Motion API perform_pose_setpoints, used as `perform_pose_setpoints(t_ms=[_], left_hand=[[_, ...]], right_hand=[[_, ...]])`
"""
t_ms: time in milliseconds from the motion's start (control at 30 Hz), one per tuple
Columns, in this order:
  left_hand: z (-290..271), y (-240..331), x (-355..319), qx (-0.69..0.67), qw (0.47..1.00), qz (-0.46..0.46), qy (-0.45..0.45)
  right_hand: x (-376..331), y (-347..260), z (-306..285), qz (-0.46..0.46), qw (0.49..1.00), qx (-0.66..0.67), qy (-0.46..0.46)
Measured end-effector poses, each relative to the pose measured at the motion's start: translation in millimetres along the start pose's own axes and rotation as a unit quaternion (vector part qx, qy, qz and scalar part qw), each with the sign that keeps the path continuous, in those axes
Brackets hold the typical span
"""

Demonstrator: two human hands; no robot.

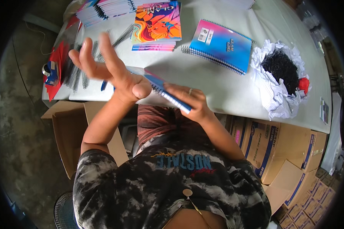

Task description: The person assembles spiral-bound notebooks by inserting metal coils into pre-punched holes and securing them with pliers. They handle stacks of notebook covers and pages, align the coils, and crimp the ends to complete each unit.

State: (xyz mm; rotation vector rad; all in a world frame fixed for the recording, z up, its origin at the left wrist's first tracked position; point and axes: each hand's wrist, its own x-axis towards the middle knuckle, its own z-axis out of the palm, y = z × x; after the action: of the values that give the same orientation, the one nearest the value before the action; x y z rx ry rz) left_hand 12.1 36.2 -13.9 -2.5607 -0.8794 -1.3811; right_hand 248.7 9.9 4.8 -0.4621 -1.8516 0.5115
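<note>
My right hand (189, 100), with a ring on one finger, grips a spiral notebook (155, 81) in front of my lap at the table's near edge. The notebook is tilted, its coil and page edges partly showing; my hands hide much of its cover. Raised above its left end, my left hand (112, 72) has its fingers spread and holds nothing; its fingertips are a little blurred. Loose black spiral coils (73, 76) lie on the table beyond my left hand. Farther off is a stack of colourful illustrated covers (156, 23). Right of that lies a blue and pink spiral notebook stack (221, 45).
Crumpled white paper (265, 91) holds a tangled black heap (281, 70) on the right. At the left edge, a blue tape-like roll (52, 73) rests on red sheets (54, 91). Cardboard boxes stand below the table, an open one (68, 133) left and several (269, 147) right.
</note>
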Motion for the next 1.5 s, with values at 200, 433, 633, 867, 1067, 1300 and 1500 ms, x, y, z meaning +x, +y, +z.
perform_pose_setpoints(t_ms=[200, 433, 633, 867, 1067, 1300, 1500], left_hand=[[31, 57, 30, 0.148, 0.976, 0.158, -0.031], [56, 67, 4, 0.108, 0.979, 0.170, -0.032], [59, 30, -7, -0.116, 0.949, -0.110, -0.270], [23, 129, 95, -0.188, 0.966, -0.156, -0.088], [-2, 104, 125, -0.336, 0.816, -0.469, 0.025], [24, 67, 127, -0.532, 0.727, -0.433, -0.035], [28, 38, 139, -0.574, 0.751, -0.311, -0.101]], right_hand=[[1, 4, -6, 0.063, 0.997, 0.002, 0.047], [-2, 8, -4, 0.086, 0.993, 0.033, 0.068], [-9, 7, 1, 0.108, 0.993, 0.028, 0.029], [10, -9, 5, 0.009, 0.978, 0.168, 0.123], [71, -48, -81, 0.156, 0.967, -0.200, -0.015], [56, -25, -79, 0.352, 0.921, 0.123, 0.114], [62, -30, -78, 0.332, 0.939, 0.032, 0.079]])
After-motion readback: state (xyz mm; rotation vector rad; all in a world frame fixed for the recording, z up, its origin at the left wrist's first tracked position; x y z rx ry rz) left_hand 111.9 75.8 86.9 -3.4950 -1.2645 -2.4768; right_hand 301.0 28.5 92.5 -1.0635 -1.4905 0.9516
